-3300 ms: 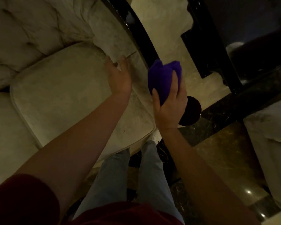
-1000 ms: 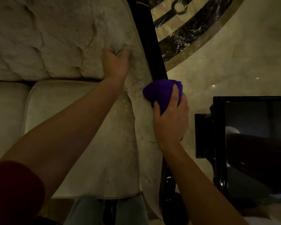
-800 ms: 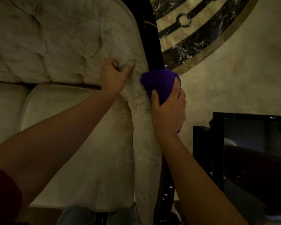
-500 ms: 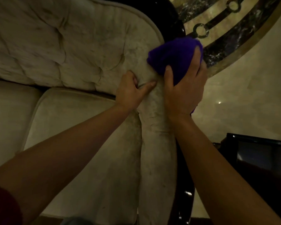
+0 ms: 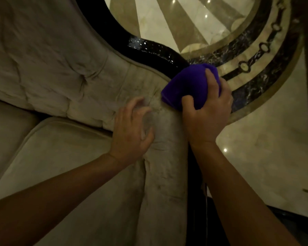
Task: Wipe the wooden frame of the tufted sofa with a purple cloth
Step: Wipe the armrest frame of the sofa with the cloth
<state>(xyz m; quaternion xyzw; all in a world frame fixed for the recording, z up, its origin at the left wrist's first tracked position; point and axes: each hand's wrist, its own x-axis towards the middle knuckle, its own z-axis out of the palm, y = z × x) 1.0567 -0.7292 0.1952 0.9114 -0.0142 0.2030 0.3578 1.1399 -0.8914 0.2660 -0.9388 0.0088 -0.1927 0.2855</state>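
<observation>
Marble floor (image 5: 256, 148) beyond; right hand (image 5: 205, 114) fingers clamped on purple cloth (image 5: 187, 86) against dark frame (image 5: 149, 48); left hand (image 5: 132, 132) fingers spread, tips on upholstered sofa arm (image 5: 167, 157).

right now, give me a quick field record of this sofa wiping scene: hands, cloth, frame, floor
right hand: shut on the bunched purple cloth
cloth position: pressed where the glossy black wooden frame curves along the sofa edge
left hand: fingers spread, resting on the beige tufted sofa upholstery, holding nothing
frame: dark, shiny, speckled with reflections
floor: polished marble with a dark ring inlay
</observation>
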